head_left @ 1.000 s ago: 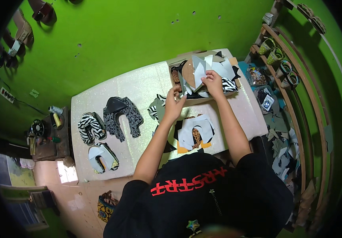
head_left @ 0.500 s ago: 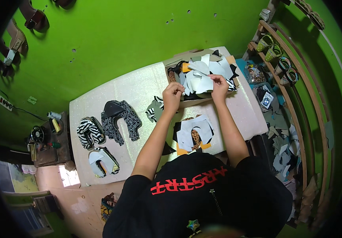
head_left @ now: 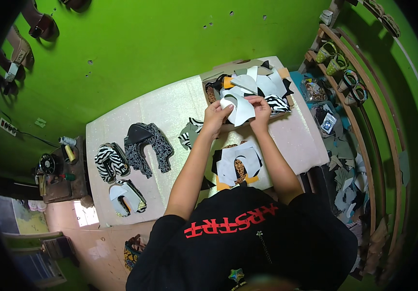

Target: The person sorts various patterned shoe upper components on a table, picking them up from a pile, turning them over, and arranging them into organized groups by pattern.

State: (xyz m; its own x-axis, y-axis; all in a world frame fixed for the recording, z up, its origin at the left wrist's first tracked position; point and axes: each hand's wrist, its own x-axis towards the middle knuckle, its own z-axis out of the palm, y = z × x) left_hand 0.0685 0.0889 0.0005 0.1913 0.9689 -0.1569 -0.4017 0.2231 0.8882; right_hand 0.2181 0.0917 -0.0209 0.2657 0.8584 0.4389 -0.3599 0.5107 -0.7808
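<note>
A white curved shoe-upper piece is held up between my two hands. My left hand pinches its left end with thumb and fingers. My right hand is closed on its right edge. Just beyond lies a shallow box heaped with cut pieces, among them white pieces and zebra-print pieces. Nearer to me, between my forearms, a pile of arched pieces has a white U-shaped piece on top, with leopard print showing in its opening.
Left of my left arm are grey and zebra pieces, a black patterned stack, a zebra stack and a white-topped stack. A wooden rack with sandals stands at the right. A small table with thread spools is at the far left.
Both hands have drawn closer together and slightly toward me. The white curved piece has come away from the heap and is now in front of it.
</note>
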